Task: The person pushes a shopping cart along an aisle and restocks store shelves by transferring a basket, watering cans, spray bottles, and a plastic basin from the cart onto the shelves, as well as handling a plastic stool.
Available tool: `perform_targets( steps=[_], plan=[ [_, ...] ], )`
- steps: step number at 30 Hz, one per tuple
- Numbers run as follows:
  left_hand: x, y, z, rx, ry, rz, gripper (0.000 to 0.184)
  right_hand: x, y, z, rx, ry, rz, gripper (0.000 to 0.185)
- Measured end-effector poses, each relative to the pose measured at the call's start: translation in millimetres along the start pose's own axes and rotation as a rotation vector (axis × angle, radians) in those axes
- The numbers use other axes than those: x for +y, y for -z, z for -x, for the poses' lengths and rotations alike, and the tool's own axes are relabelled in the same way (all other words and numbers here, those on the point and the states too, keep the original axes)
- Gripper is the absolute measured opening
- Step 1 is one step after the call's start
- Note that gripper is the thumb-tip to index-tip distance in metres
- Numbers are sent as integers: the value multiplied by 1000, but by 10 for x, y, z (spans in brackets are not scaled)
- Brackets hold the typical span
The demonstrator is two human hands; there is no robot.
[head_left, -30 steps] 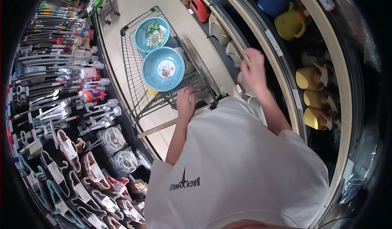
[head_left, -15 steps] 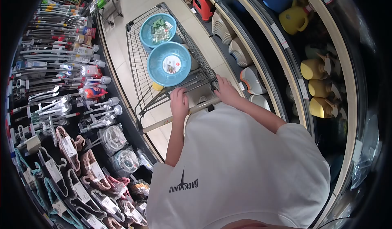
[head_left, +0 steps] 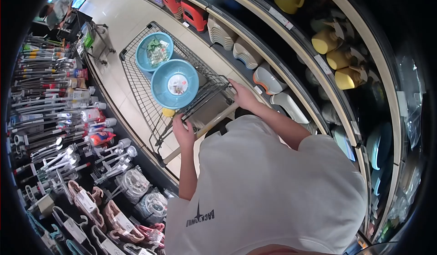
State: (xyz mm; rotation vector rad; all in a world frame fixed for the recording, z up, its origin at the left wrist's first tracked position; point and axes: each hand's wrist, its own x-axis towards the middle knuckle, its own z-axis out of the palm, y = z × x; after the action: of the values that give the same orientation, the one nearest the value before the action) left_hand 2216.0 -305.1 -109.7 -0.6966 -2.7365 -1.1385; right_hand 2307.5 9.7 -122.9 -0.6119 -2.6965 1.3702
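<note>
A wire shopping cart (head_left: pixel 137 95) stands ahead of me, angled up and left. My left hand (head_left: pixel 183 133) is closed on the cart's rear frame, thumb apart from the fingers, its wrist by the pale handle bar (head_left: pixel 170 157). At the rear right corner, my right hand (head_left: pixel 244 95) has its fingers curled on the frame. Two blue basins sit in the cart. The nearer basin (head_left: pixel 159 91) has a round label inside; the farther basin (head_left: pixel 142 49) holds a clear pack with something green (head_left: pixel 157 52). A small yellow thing (head_left: pixel 168 112) lies beside the nearer basin.
Hanging brushes and tools (head_left: pixel 50 91) line the left, with clothes hangers (head_left: pixel 84 200) nearer. The right shelves hold red stools (head_left: pixel 193 16), stacked basins (head_left: pixel 268 78) and yellow spray bottles (head_left: pixel 325 43). Another cart (head_left: pixel 88 39) and a person (head_left: pixel 57 14) are farther up the aisle.
The view has swung, so the cart and both hands sit farther left. A person now shows at the far upper left. My left hand's fingers look more spread on the frame.
</note>
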Motion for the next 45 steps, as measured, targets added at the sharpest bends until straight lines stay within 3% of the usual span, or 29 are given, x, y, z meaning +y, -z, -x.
perform_targets(
  steps=[5, 9, 10, 12, 15, 18, 24, 26, 29, 38, 40, 45],
  plan=[
    [34, 196, -93, -73, 15, 14, 15, -54, 69, 105, -27, -38, -118, 73],
    [-181, 218, -459, -257, 25, -97, 18, -28, 114, 210, -82, -82, -140, 71],
    [-237, 163, -569, -256, 43, -97, 18, -6, 114, 246, -99, -83, -137, 71],
    [-347, 47, -830, -58, -9, -38, 16, 24, 135, 294, -88, -53, -163, 71],
    [-577, -56, -1331, -50, 10, -59, 18, -19, 174, 409, -118, -82, -146, 73],
    [-904, -207, -1906, 10, 3, -103, 27, -57, 179, 448, -124, -79, -130, 73],
    [-1350, -670, -2702, -21, 227, -273, 48, -141, 270, 661, -191, -166, -119, 75],
    [-1524, -830, -2767, -54, 270, -399, 57, 2, 240, 716, -195, -98, -145, 81],
    [-1764, -1004, -2870, -131, 353, -428, 66, 15, 258, 775, -251, -177, -225, 88],
    [-2244, -1335, -3174, -431, 616, -515, 76, -48, 419, 834, -308, -225, -220, 85],
    [-2211, -1351, -3185, -446, 748, -535, 78, -32, 451, 857, -321, -244, -218, 85],
    [-2070, -1410, -3136, -491, 827, -574, 90, -31, 544, 858, -351, -251, -193, 85]
  ],
)
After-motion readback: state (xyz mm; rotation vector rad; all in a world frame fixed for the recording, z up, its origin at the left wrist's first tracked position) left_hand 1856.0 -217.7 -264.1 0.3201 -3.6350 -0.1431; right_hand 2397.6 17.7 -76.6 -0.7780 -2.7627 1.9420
